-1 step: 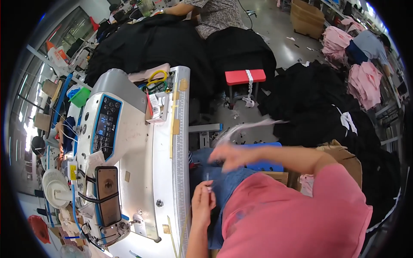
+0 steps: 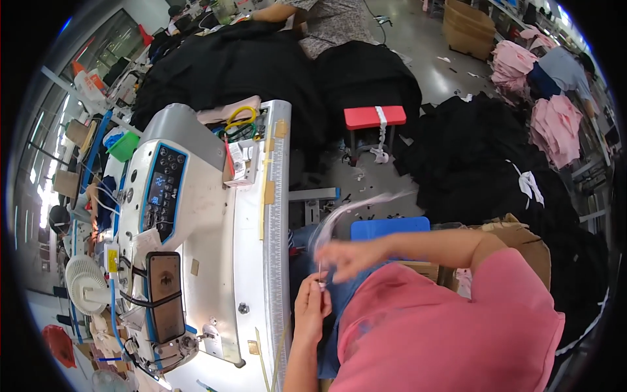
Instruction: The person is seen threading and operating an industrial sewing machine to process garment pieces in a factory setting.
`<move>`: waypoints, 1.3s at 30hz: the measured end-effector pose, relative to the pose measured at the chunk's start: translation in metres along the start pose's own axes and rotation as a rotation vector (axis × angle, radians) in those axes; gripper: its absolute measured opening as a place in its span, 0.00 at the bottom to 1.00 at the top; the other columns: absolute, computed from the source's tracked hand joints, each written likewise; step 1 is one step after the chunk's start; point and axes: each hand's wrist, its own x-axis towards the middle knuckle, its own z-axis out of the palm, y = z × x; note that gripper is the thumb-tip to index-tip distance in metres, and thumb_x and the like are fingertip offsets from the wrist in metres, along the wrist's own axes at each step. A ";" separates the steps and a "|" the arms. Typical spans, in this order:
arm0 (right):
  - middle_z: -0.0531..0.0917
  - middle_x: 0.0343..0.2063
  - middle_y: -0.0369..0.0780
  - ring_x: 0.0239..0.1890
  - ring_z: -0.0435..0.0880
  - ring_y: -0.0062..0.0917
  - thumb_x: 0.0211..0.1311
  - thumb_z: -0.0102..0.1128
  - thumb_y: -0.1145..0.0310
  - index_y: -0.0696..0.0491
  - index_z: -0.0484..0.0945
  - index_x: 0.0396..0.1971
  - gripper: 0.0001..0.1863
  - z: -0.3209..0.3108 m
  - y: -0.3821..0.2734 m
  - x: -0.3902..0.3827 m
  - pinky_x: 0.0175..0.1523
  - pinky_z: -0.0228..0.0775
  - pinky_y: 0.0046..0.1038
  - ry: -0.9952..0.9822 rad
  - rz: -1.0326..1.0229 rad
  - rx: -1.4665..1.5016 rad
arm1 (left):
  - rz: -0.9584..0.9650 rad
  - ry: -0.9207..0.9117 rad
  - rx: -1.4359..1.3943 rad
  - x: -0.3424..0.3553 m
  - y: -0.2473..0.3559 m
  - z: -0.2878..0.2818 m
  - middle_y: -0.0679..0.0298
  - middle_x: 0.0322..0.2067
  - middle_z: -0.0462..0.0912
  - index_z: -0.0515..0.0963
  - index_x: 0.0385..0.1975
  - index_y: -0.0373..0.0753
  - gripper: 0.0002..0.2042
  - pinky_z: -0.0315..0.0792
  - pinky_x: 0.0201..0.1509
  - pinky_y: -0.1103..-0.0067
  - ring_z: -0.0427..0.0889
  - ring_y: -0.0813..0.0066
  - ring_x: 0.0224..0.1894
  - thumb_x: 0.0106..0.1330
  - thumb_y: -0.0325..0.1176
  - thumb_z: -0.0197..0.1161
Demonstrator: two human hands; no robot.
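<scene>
While pinching a small pale piece between the closed thumb and fingertips of the left hand, held it above the denim lap, at 6 o'clock from the middle of the view. Could not make out its kind. Had the right hand just beyond it, between 1 and 2 o'clock, with fingers blurred, partly spread and curled. Could not tell the tightness of that grip or anything firmly inside it. Saw a pale blurred strand arching from beside the right fingers toward 12, then bending out toward 2 o'clock

Reckoning onward from the hands, found the white table with its ruler edge near 10 o'clock, bearing a sewing machine farther out. Noticed a strapped phone at 9 and, well beyond, a white fan. Saw a blue panel near 2 o'clock, and a red stool wrapped with a white strip between 12 and 1. Made out black fabric heaped at 11, pink bundles at 2, and a co-worker in patterned clothing at 12 o'clock
</scene>
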 end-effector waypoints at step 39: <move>0.79 0.23 0.37 0.17 0.73 0.25 0.66 0.40 0.60 0.50 0.75 0.32 0.14 -0.226 0.145 -0.063 0.26 0.67 0.26 1.173 0.082 0.411 | 0.131 0.153 -0.090 0.000 0.034 -0.030 0.71 0.15 0.60 0.68 0.48 0.38 0.17 0.48 0.16 0.87 0.53 0.86 0.13 0.71 0.44 0.44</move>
